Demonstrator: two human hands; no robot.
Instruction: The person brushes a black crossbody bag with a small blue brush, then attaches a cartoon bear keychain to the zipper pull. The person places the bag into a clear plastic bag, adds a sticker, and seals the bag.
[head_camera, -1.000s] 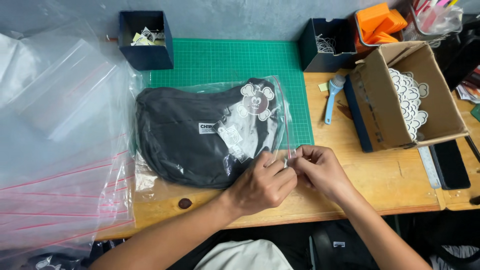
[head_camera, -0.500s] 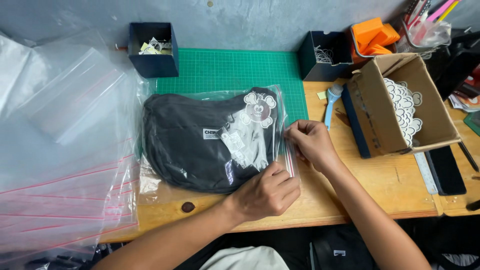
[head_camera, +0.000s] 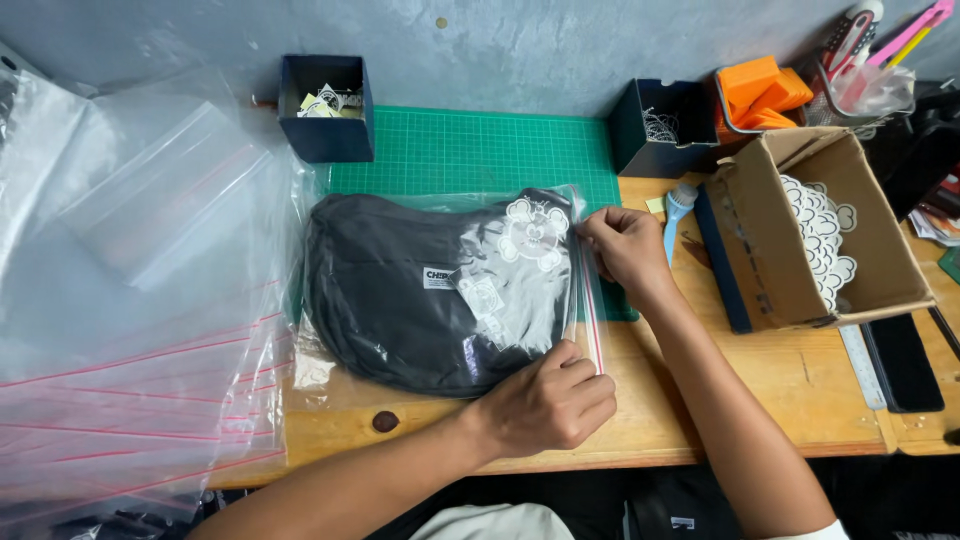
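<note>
A black fabric bag (head_camera: 400, 290) lies inside a clear zip-top plastic bag (head_camera: 585, 300) on the wooden table (head_camera: 700, 400), partly over a green cutting mat (head_camera: 480, 150). A white cartoon sticker and a tag show through the plastic. My left hand (head_camera: 550, 400) pinches the near end of the bag's red-lined zip strip. My right hand (head_camera: 620, 245) pinches the far end of the same strip.
A stack of clear red-striped zip bags (head_camera: 130, 330) fills the left. Two dark blue boxes (head_camera: 325, 105) (head_camera: 655, 125) stand at the back. A cardboard box (head_camera: 830, 235) with white cut-outs sits right, beside a light blue brush (head_camera: 678, 210), a metal ruler (head_camera: 862, 365) and an orange container (head_camera: 765, 92).
My right hand has slid along the zip strip away from me to its far end. My left hand stayed at the near end. The view shifted slightly.
</note>
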